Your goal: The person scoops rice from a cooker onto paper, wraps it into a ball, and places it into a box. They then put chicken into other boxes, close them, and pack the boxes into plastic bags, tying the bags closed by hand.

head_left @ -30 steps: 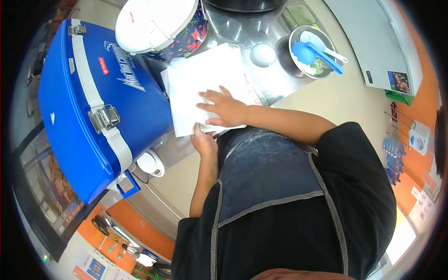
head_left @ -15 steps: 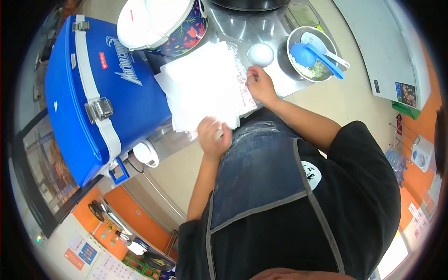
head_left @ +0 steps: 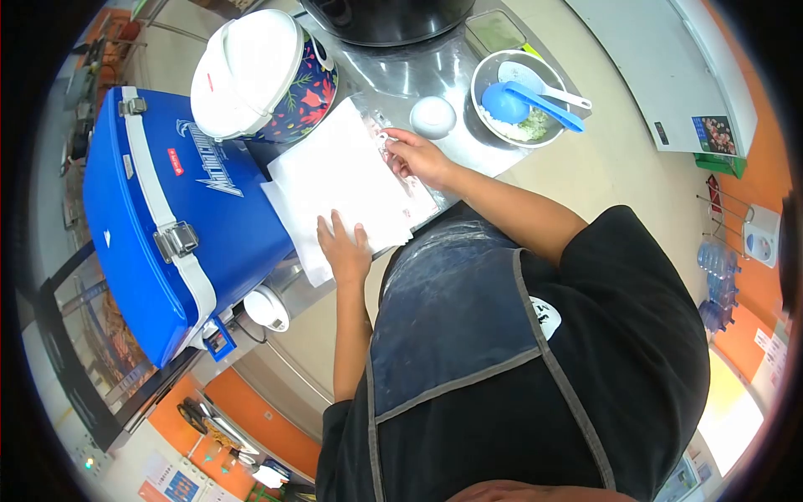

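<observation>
A stack of white paper sheets (head_left: 330,159) lies on the metal table, with red-printed clear plastic (head_left: 418,201) under its right edge. My left hand (head_left: 343,249) rests on the near edge of the sheets, fingers spread. At the stack's right side, my right hand (head_left: 418,159) has thumb and fingers pinched together. A small white bit shows at its fingertips, too small to name. Just beyond that hand sits a small white round bowl (head_left: 433,115). A steel bowl (head_left: 477,96) holds white and chopped green food, with a blue ladle (head_left: 535,105) and a white spoon (head_left: 552,92) in it.
To the left stands a big blue cooler box (head_left: 217,226) with white straps. Behind the paper is a white-lidded flowered bucket (head_left: 301,100). A black pot (head_left: 385,21) and a clear tray (head_left: 498,35) are at the back. A white scale (head_left: 266,309) sits by the cooler.
My left hand has opened from a curled shape and moved onto the paper's near edge. My right hand has shifted left over the stack's right side. The camera view has turned slightly.
</observation>
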The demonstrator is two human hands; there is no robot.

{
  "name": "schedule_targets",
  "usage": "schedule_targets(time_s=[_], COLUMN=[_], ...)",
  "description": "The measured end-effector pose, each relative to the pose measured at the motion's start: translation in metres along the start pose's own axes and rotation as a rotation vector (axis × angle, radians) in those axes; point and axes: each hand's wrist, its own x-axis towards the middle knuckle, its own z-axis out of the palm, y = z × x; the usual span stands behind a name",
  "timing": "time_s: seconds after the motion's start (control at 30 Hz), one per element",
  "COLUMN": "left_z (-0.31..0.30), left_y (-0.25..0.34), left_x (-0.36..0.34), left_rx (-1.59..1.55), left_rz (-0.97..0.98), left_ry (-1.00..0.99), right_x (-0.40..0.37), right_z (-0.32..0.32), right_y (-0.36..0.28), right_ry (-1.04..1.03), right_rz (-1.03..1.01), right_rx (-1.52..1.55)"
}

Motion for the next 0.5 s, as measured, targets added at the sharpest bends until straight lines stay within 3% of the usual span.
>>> schedule_targets(time_s=[0.07, 0.13, 0.2, 0.27, 0.4, 0.5], left_z=[0.0, -0.001, -0.002, -0.002, 0.001, -0.005], left_y=[-0.001, -0.001, 0.001, 0.003, 0.004, 0.009], left_x=[-0.003, -0.003, -0.002, -0.001, 0.001, 0.003], left_rx=[0.083, 0.092, 0.095, 0.148, 0.156, 0.142], left_rz=[0.014, 0.018, 0.023, 0.013, 0.011, 0.002], left_ry=[-0.024, -0.019, -0.009, -0.025, 0.017, 0.007], right_x=[0.01, 0.018, 0.02, 0.015, -0.007, 0.005], right_z=[-0.003, -0.001, -0.003, -0.007, -0.016, -0.033], right_y=[-0.005, -0.015, -0.028, -0.053, -0.099, -0.106], right_ry=[-0.057, -0.153, -0.14, 0.209, 0.606, 0.741], right_rz=[0.03, -0.056, -0.13, -0.486, -0.547, -0.54], right_rx=[0.001, -0.256, -0.294, -0.75, -0.913, -0.864])
